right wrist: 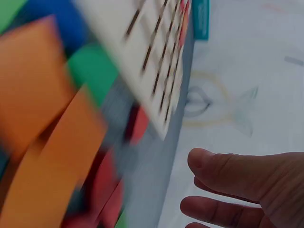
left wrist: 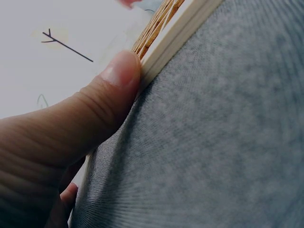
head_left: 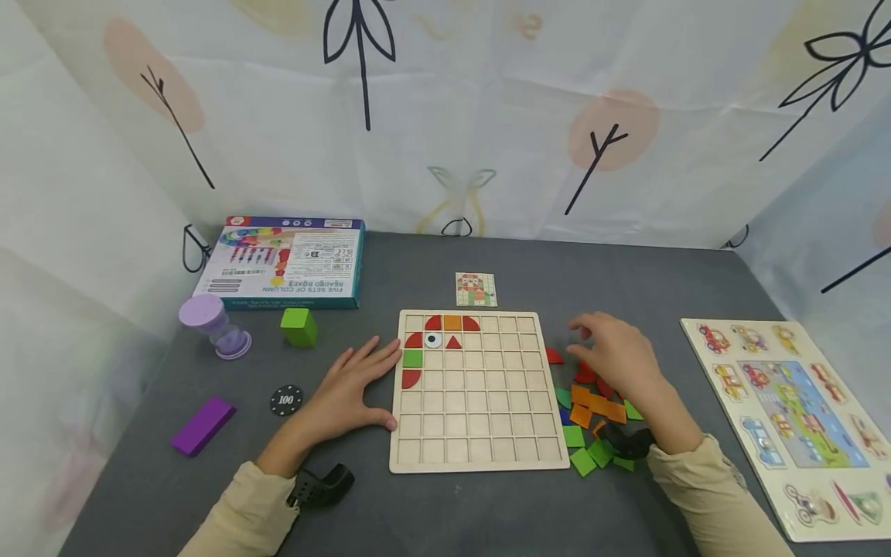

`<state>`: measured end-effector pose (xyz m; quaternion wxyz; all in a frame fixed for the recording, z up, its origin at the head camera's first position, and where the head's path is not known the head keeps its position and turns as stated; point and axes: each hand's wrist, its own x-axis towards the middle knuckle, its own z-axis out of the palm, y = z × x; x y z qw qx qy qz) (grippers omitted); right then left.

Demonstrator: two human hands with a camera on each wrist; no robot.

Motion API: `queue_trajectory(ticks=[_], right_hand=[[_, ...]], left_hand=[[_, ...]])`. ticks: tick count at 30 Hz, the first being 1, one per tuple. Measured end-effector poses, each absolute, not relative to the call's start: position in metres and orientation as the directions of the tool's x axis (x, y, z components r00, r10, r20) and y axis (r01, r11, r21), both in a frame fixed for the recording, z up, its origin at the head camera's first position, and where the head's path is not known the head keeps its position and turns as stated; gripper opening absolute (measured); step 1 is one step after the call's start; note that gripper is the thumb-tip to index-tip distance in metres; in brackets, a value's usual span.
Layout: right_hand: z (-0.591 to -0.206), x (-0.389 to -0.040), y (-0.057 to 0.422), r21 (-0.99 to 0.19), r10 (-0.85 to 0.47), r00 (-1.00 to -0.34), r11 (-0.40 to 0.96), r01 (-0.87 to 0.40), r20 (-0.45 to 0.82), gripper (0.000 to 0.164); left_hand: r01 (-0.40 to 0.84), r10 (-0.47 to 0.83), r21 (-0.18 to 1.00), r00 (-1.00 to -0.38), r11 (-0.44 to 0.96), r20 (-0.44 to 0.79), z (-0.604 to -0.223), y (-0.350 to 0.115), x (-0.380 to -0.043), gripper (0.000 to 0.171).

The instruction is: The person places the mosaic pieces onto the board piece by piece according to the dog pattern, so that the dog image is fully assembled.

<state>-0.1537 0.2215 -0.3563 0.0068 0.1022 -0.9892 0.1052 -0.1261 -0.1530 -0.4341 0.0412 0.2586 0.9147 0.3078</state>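
Note:
A wooden grid board (head_left: pixel 480 402) lies in the middle of the table. Red curved pieces (head_left: pixel 411 378), an orange square (head_left: pixel 452 323), a green square (head_left: pixel 412 358), an eye tile (head_left: pixel 432 340) and a red triangle (head_left: pixel 453 343) sit in its upper-left cells. My left hand (head_left: pixel 351 391) is spread along the board's left edge; the left wrist view shows its thumb (left wrist: pixel 118 76) against the rim. To the right of the board, my right hand (head_left: pixel 616 352) hovers near loose red pieces (head_left: pixel 585 374), fingers apart and loosely bent, nothing seen between them in the right wrist view.
Loose orange pieces (head_left: pixel 597 403) and green pieces (head_left: pixel 583 462) pile by the board's right side. A pattern card (head_left: pixel 476 289) lies behind it. Leftward are a box (head_left: pixel 292 263), hourglass (head_left: pixel 221 329), green block (head_left: pixel 299 327), purple block (head_left: pixel 203 426) and black chip (head_left: pixel 286 400). A picture puzzle (head_left: pixel 800 418) lies far right.

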Motion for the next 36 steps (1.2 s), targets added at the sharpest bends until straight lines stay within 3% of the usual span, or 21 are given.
queue_trajectory(ticks=[7,13,19,28,36], right_hand=[[-0.364,-0.143,0.27,-0.202,-0.103,-0.992,0.976,-0.087,-0.067,0.035],[-0.368,-0.143,0.275,-0.195,-0.092,-0.987,0.979,-0.065,-0.133,0.031],[-0.368,-0.143,0.272,-0.187,-0.087,-0.991,0.98,-0.067,-0.103,0.026],[-0.366,-0.16,0.215,-0.273,-0.272,-0.961,0.921,-0.276,0.054,0.021],[-0.367,-0.18,0.142,-0.26,-0.411,-0.911,0.877,-0.404,0.027,0.02]], left_hand=[[0.458,0.503,0.575,-0.859,0.678,0.092,-0.434,-0.153,-0.126,0.104],[0.457,0.504,0.576,-0.859,0.678,0.089,-0.436,-0.153,-0.126,0.104],[0.455,0.503,0.578,-0.86,0.677,0.088,-0.435,-0.153,-0.126,0.104],[0.448,0.499,0.583,-0.863,0.678,0.083,-0.435,-0.154,-0.125,0.103],[0.454,0.503,0.584,-0.86,0.673,0.088,-0.434,-0.153,-0.125,0.103]])
